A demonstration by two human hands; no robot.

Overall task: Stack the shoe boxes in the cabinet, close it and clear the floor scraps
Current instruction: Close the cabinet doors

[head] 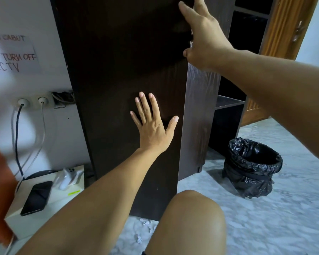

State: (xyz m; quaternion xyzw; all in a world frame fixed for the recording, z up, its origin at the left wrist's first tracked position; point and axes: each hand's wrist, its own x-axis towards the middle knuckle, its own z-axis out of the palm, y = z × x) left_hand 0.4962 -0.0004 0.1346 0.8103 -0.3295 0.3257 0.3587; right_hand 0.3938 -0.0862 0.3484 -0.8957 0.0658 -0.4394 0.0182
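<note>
Both hands flat, fingers straight, on cabinet door (118, 70): left hand (153, 126) low, right hand (204, 39) at upper edge.

Cabinet door (122, 85): very dark brown, faint wood grain. Second door panel (199, 115): same dark brown, grain more visible, greyish sheen. Cabinet interior (226, 126): near black. Floor (265, 218): pale grey and white, marbled pattern. Floor scraps (145, 222) at the foot of the cabinet: white. Bin liner (250, 168): glossy black. Wall (35, 19): white. Paper notice (11, 54): white, dark lettering. Phone (37, 197): black, on a cream box (44, 214) with a yellow-green mark. Door frame (284, 34): orange-brown wood.
</note>
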